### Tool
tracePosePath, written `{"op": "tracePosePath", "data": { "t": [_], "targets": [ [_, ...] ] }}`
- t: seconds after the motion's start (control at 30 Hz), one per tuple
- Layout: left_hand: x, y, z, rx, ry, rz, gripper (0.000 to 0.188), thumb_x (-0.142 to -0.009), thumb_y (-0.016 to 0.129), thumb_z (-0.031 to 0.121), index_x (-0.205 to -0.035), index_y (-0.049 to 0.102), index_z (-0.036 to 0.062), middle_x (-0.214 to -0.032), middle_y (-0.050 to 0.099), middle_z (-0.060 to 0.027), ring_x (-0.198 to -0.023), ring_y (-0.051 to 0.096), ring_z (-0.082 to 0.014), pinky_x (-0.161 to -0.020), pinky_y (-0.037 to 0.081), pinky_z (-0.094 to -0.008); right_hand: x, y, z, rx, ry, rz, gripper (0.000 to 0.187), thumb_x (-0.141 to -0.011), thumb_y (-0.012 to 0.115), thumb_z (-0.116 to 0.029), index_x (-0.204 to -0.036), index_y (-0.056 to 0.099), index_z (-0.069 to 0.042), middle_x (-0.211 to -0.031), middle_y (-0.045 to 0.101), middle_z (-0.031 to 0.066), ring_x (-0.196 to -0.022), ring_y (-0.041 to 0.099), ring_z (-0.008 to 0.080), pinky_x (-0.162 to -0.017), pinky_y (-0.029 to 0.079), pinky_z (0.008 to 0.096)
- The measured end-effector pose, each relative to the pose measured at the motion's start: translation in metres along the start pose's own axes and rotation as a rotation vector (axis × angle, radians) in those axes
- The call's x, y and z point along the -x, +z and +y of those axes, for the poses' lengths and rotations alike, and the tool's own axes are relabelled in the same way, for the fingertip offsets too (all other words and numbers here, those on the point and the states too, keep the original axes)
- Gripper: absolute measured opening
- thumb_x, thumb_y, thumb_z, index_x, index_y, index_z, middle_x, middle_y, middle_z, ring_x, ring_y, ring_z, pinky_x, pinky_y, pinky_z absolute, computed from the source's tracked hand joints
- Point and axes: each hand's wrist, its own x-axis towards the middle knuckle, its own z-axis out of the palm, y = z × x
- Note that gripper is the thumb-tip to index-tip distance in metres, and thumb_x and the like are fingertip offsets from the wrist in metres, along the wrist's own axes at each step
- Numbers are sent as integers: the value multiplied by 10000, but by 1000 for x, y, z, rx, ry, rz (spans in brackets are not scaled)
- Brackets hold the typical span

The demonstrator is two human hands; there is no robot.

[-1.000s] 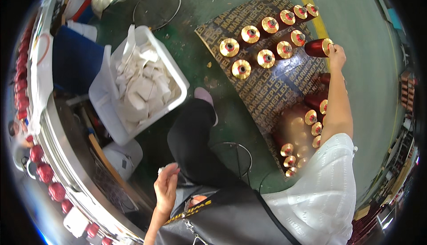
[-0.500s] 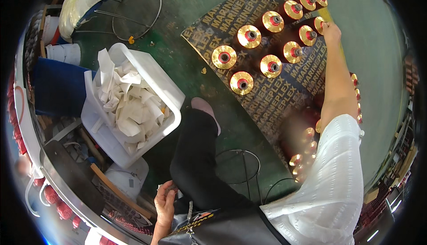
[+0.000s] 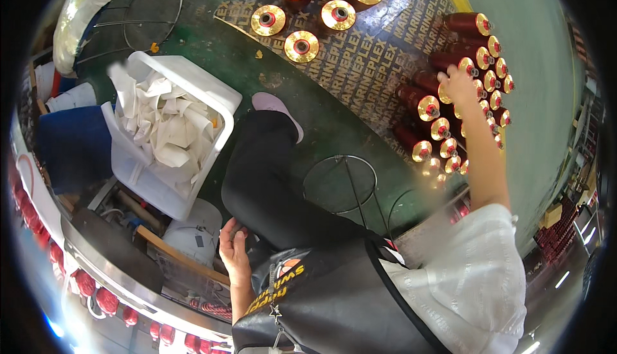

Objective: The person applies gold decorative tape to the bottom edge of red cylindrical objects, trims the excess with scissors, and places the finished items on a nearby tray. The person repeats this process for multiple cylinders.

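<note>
My right hand (image 3: 459, 87) reaches into a crowd of dark red cylinders (image 3: 429, 108) with round gold caps and dark stubs. Its fingers look bent and slightly apart around a gold cap, and nothing is seen lifted in them. My left hand (image 3: 235, 250) rests near my knee with curled fingers; what lies in them, if anything, is hidden. Farther away, more gold-capped cylinders (image 3: 301, 47) stand spaced apart on a dark printed board (image 3: 350, 65).
A white plastic bin (image 3: 225, 126) holding crumpled cream-coloured cloth or paper pieces (image 3: 170, 123) stands at the left. Beside it lie a blue panel (image 3: 76, 145) and a white bucket (image 3: 193, 238). Metal ring stands (image 3: 339, 211) stand on the green floor. A curved table edge (image 3: 116, 290) borders the near left.
My right hand has left the far row's end cylinder and come nearer, over the crowded group. My view has shifted toward the right and nearer. The left hand stays near my knee.
</note>
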Motion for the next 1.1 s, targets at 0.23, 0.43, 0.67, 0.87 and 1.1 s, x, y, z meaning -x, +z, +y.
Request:
{"op": "tracePosePath", "data": {
  "t": [0.23, 0.43, 0.67, 0.87, 1.1],
  "targets": [
    [32, -6, -3, -225, 117, 106, 334, -973, 603, 55, -1303, 647, 30, -1125, 716, -90, -949, 663, -142, -857, 536, -308, 87, 61, -21, -171, 55, -189, 506, -1039, 481, -453, -1368, 563, -78, -1261, 662, 219, -1110, 663, 419, -910, 547, 530],
    [55, -9, -5, -458, 432, 313, 309, -935, 633, 103, -1233, 650, 25, -1037, 695, -185, -938, 689, -353, -831, 564, -413, 76, 82, -23, -204, -36, 47, 370, -988, 587, -319, -1222, 554, -34, -977, 708, 243, -885, 693, 438, -776, 543, 533],
    [116, -15, -24, -547, 501, 426, 304, -927, 636, 127, -1216, 655, 32, -991, 689, -185, -935, 688, -370, -831, 572, -453, 88, -5, -77, 54, -308, -104, 370, -899, 711, -292, -1122, 615, -13, -917, 705, 228, -845, 693, 411, -756, 545, 509],
    [180, -24, -25, -601, 643, 382, 456, -918, 683, 202, -1321, 564, 24, -1045, 664, -209, -930, 664, -389, -838, 547, -455, 194, -155, -174, -248, -1054, 277, 275, -837, 752, -239, -1036, 659, -75, -780, 675, 205, -732, 675, 409, -663, 515, 503],
    [310, -59, 18, -732, 914, 638, 981, -798, 826, 280, -1590, 294, 51, -1291, 590, -226, -1242, 550, -399, -1139, 380, -482, 399, -324, -258, -368, -1882, 504, 311, -768, 815, -202, -1002, 672, -54, -816, 660, 128, -712, 620, 348, -663, 482, 445]
  ]
}}
